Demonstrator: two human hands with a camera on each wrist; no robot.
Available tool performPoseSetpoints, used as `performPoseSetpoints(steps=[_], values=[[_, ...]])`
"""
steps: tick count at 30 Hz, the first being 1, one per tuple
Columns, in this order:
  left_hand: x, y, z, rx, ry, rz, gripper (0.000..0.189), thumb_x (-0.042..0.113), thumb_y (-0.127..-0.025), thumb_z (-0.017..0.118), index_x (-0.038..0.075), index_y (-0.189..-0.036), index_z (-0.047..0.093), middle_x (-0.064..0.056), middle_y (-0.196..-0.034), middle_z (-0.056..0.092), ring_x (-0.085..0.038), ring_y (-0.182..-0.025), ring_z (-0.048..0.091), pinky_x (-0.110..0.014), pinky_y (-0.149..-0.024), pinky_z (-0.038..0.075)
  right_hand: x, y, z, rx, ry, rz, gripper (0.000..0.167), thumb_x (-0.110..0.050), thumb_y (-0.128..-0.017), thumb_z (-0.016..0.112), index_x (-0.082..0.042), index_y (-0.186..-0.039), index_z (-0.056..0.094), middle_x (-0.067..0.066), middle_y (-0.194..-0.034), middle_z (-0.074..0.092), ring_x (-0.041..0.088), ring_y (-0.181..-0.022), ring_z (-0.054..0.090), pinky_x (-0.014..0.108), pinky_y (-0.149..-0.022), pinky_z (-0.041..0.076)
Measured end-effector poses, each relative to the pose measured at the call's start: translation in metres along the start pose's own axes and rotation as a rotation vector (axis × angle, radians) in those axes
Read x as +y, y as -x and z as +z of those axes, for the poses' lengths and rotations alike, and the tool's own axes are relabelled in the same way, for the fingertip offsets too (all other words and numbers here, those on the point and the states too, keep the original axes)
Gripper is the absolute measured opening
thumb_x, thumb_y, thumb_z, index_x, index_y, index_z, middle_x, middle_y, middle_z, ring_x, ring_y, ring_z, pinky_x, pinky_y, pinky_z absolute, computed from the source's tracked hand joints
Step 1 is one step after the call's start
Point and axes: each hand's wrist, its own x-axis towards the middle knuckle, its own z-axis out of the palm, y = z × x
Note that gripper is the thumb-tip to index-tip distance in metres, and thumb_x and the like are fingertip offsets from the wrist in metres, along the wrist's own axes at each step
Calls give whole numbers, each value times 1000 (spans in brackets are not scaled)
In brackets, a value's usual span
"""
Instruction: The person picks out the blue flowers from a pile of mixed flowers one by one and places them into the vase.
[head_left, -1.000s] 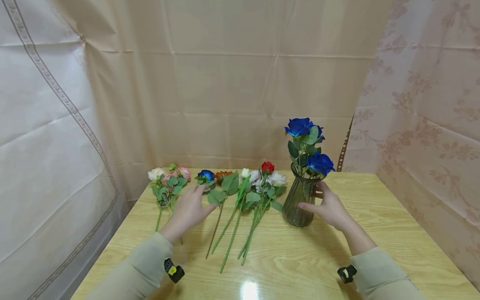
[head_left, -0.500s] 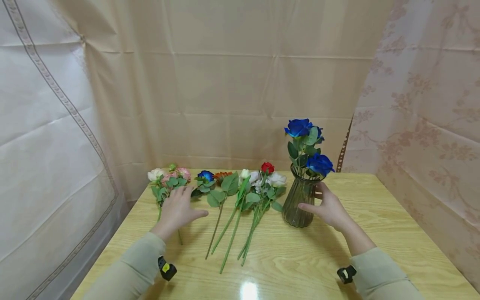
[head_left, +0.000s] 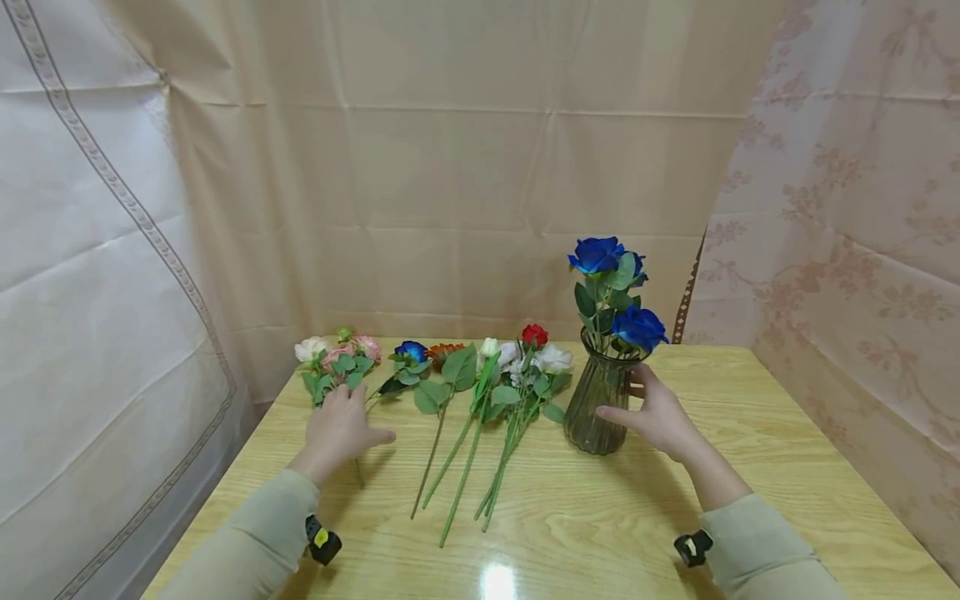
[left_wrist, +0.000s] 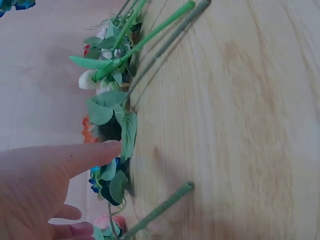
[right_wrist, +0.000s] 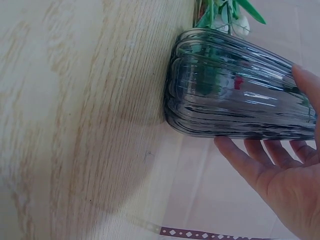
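Observation:
My right hand (head_left: 656, 417) grips the ribbed dark glass vase (head_left: 596, 412) from its right side, thumb across the front. In the right wrist view the fingers (right_wrist: 255, 160) lie along one side of the glass. Blue roses (head_left: 640, 328) with green leaves stand upright in the vase. At the left my left hand (head_left: 341, 429) is over the stems of the pink flowers (head_left: 366, 346), its thumb stretched out to the right. The left wrist view shows nothing between thumb and fingers, with a cut green stem (left_wrist: 160, 210) just beyond them.
A white flower (head_left: 311, 348) lies beside the pink ones. Between the hands lie a blue flower (head_left: 412, 351), an orange flower (head_left: 444, 350), a white bud (head_left: 490, 346), a red rose (head_left: 535, 335) and white blooms (head_left: 553, 358), stems toward the front. Cloth hangs behind the wooden table (head_left: 585, 525).
My left hand has moved left, from beside the blue flower to the stems of the pink flowers. The right hand stays at the vase.

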Motion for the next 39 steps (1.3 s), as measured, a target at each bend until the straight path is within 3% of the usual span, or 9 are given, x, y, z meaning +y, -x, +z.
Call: performPoseSetpoints(steps=[4, 10, 19, 27, 33, 39], values=[[-3, 1, 1, -42, 20, -24, 107, 53, -79, 83, -5, -154, 35, -35, -145, 42, -54, -128, 45, -67, -94, 44, 1, -1, -1, -2, 1, 0, 104, -43, -86, 82, -1, -159, 20, 30, -149, 39, 54, -131, 45, 58, -91, 53], [-6, 1, 3, -92, 50, -57, 94, 49, -83, 80, -7, -149, 43, -35, -142, 45, -53, -120, 52, -67, -91, 47, 0, 0, -1, 1, -1, -3, 103, -42, -86, 83, -2, -159, 21, 30, -148, 40, 53, -131, 46, 58, -91, 53], [-10, -2, 4, -125, 20, -76, 58, 32, -89, 76, -8, -129, 61, -29, -127, 57, -42, -100, 62, -57, -75, 54, 2, 0, 0, 7, 2, -10, 104, -42, -86, 83, -2, -159, 21, 30, -147, 41, 54, -130, 47, 59, -92, 52], [-9, -4, 6, -152, 37, -74, 20, 3, -91, 62, -3, -109, 68, -21, -110, 60, -28, -82, 57, -47, -68, 51, 2, 0, 0, 1, -7, 4, 103, -42, -86, 84, -3, -158, 22, 30, -149, 40, 53, -131, 46, 58, -92, 52], [-8, -6, 6, -138, 35, -59, 9, -4, -91, 60, -2, -96, 68, -18, -98, 62, -26, -79, 57, -44, -68, 51, 2, 0, 0, 3, -18, -1, 103, -41, -85, 84, -3, -158, 22, 30, -148, 40, 53, -131, 46, 58, -92, 52], [-7, -7, 6, -116, 74, -54, 15, -5, -93, 54, 1, -83, 64, -13, -83, 61, -25, -70, 55, -40, -61, 47, 3, 0, 0, 3, -13, 1, 103, -42, -85, 84, -2, -158, 22, 30, -149, 40, 53, -131, 46, 58, -92, 52]])
